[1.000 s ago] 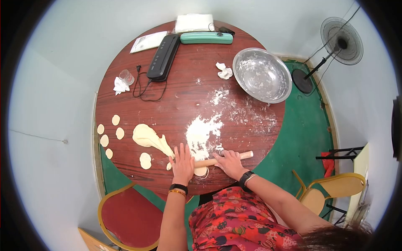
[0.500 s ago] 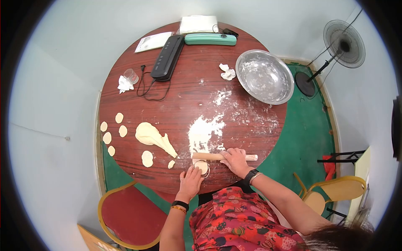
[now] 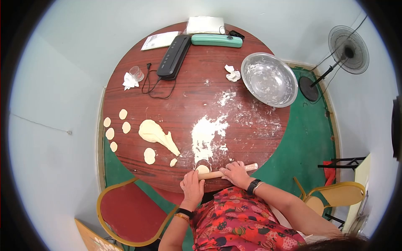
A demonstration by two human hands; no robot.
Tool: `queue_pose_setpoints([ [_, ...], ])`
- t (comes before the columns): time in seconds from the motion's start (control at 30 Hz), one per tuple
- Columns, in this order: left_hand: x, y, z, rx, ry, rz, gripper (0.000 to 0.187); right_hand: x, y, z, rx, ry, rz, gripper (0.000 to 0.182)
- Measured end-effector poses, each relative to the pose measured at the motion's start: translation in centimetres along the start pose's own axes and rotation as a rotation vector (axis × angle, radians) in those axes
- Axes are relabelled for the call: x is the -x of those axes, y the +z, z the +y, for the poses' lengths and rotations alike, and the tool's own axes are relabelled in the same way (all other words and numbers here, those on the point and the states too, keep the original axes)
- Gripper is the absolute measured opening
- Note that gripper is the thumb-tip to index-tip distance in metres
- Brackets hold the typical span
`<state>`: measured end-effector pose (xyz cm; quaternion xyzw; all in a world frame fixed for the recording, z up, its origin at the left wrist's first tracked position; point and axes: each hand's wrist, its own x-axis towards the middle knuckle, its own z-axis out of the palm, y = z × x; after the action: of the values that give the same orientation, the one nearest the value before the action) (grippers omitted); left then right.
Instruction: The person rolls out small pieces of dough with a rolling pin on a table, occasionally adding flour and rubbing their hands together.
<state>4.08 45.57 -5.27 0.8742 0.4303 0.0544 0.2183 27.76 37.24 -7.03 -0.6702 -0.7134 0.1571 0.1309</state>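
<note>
My right hand (image 3: 236,173) lies over the right part of a wooden rolling pin (image 3: 214,175), fingers curled on it. At the pin's left end sits my left hand (image 3: 193,187), its fingertips bent over that end. The pin crosses the near edge of a small round of dough (image 3: 203,169), partly covering it. A scrap of dough (image 3: 173,162) and a long dough lump (image 3: 153,131) lie to the left. Between the lump and the table edge is a flattened dough piece (image 3: 149,156). White flour (image 3: 205,134) is spread beyond the pin.
Several small dough rounds (image 3: 109,134) lie at the table's left edge. A floury metal bowl (image 3: 270,79) stands at back right. Farther back are a black corded appliance (image 3: 173,57), a green appliance (image 3: 217,40), a clear cup (image 3: 136,73) and crumpled tissue (image 3: 233,74).
The rolling pin has come toward me, onto the near part of the dough round. My left hand has moved from the dough to the pin's left end. The view has shifted slightly.
</note>
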Motion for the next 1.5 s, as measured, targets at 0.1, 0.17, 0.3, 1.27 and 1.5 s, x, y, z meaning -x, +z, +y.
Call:
queue_pose_setpoints([
  [0.1,-1.3,0.1,-0.5,-0.158,0.001,-0.154,0.063,-0.2,-0.1,-0.4,0.028,0.009,-0.031,0.041],
  [0.17,-2.2,0.3,-0.8,-0.172,-0.036,-0.243,0.066,-0.3,-0.4,-0.6,0.047,0.033,-0.022,0.044],
  [0.3,-4.7,-0.2,-0.6,-0.172,-0.07,-0.254,0.065,-1.4,-0.3,-0.1,0.032,0.116,0.021,0.045],
  [1.27,-1.8,0.6,-2.7,-0.196,0.199,-0.142,0.048,-2.6,-1.1,2.3,-0.046,0.143,0.147,0.037],
  [1.5,0.1,0.7,0.8,0.016,-0.054,-0.15,0.05,-1.0,-0.9,1.4,-0.04,0.079,0.071,0.036],
])
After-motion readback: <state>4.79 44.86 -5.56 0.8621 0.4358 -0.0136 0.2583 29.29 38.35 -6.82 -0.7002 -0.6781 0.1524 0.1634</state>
